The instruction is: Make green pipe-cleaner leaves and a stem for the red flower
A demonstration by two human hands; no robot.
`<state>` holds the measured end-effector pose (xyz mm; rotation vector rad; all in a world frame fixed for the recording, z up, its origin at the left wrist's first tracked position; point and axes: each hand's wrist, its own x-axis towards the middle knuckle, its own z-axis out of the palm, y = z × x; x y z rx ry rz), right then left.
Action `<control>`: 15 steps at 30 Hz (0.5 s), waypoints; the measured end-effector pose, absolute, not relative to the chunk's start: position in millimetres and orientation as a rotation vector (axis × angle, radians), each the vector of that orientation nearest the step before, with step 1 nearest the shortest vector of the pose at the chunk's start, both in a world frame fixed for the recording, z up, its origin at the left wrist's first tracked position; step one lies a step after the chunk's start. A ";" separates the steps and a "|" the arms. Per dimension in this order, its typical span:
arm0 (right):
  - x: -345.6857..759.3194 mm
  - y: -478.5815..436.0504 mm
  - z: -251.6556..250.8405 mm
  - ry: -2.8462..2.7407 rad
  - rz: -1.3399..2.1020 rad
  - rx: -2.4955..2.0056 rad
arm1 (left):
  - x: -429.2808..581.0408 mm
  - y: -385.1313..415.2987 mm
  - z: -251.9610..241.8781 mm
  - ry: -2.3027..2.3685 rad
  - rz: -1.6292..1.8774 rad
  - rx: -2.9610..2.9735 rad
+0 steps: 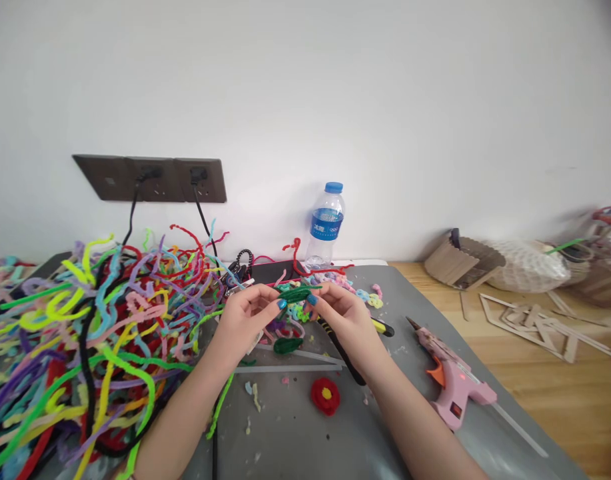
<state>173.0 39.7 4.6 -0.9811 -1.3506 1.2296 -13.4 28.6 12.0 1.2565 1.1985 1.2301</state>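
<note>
Between my two hands is a dark green pipe cleaner, folded into a narrow looped shape above the table. My left hand pinches its left end with thumb and fingers. At the other end, my right hand has the same kind of pinch on it. Below them lies a finished-looking green pipe-cleaner leaf. Nearer to me sits a red pipe-cleaner flower with a yellow centre. Black-and-yellow handles of a tool stick out around my right hand, which partly hides it.
A big tangle of coloured pipe cleaners covers the left side. On the right rests a pink glue gun with a glue stick in it. Clear glue sticks lie mid-table. A water bottle stands by the wall, below sockets with plugged cords.
</note>
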 end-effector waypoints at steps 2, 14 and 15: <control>173.0 40.0 4.7 -1.339 1.243 -0.979 | -14.0 29.0 9.6 1.189 1.217 1.258; 173.9 41.2 4.2 -1.304 1.275 -0.975 | -14.1 28.1 10.4 1.159 1.111 1.337; 174.0 41.1 4.4 -1.304 1.277 -0.975 | -13.9 28.3 10.0 1.157 1.104 1.338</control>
